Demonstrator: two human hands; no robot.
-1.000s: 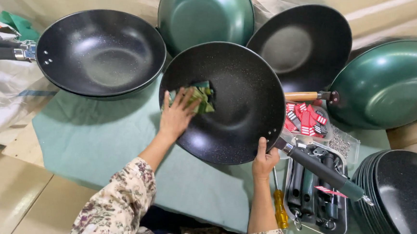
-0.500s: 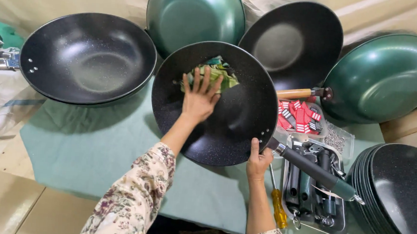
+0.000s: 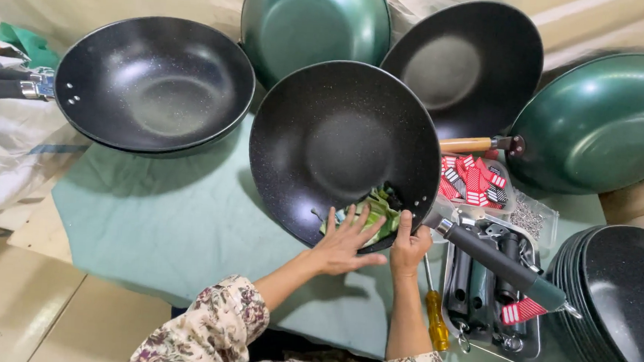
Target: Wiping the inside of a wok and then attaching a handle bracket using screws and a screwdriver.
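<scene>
A black speckled wok [image 3: 339, 141] is tilted toward me on the pale green cloth [image 3: 163, 223]. My left hand [image 3: 348, 242] presses a green cleaning cloth [image 3: 376, 210] flat against the wok's inner near rim, fingers spread. My right hand [image 3: 410, 246] grips the wok's rim where its dark handle [image 3: 499, 266] joins, thumb inside the rim next to the green cloth.
Another black wok [image 3: 153, 85] lies at the left, two green woks [image 3: 313, 20] [image 3: 605, 120] and a black one [image 3: 467, 63] at the back. A stack of black woks [image 3: 619, 311] sits at the right. A tray of handles [image 3: 489, 303], a yellow-handled screwdriver [image 3: 435, 318] and red tags [image 3: 471, 179] lie beside my right hand.
My left hand has slid the green cloth from the wok's far upper side down to its near rim. My right hand stays on the rim by the handle.
</scene>
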